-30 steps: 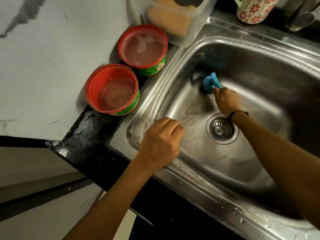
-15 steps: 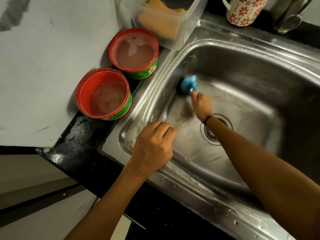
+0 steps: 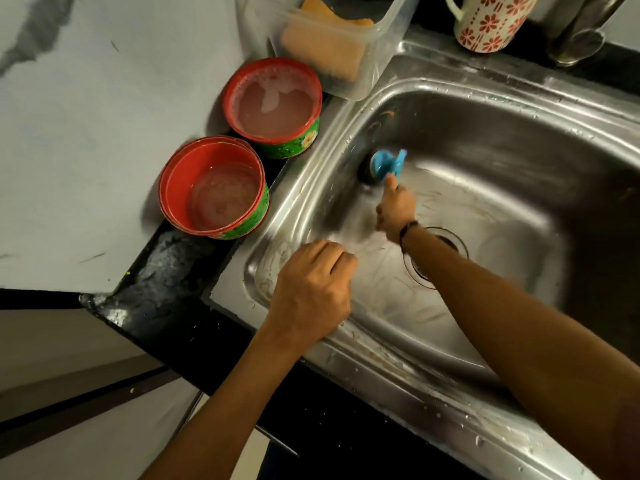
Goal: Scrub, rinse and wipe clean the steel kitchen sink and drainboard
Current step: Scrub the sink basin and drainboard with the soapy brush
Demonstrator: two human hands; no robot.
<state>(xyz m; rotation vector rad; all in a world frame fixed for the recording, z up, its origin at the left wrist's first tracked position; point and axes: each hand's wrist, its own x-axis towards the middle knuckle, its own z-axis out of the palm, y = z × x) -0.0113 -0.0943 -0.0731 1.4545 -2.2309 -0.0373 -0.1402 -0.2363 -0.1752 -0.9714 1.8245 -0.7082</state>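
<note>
Blue scrubber (image 3: 387, 166) now at sink (image 3: 519, 140) wall — right hand (image 3: 395, 210) pinching it, left hand (image 3: 311, 292) curled, as before.

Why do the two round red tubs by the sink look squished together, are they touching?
Cannot tell. In the head view the nearer red tub overlaps the farther, foam-filled red tub by their green sides; no gap shows, but the contact itself is hidden behind the nearer rim.

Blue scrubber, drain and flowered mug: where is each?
blue scrubber (image 3: 385, 165), head view, on its round blue top.
drain (image 3: 450, 241), head view, on its visible rim.
flowered mug (image 3: 488, 22), head view, on its side.
</note>
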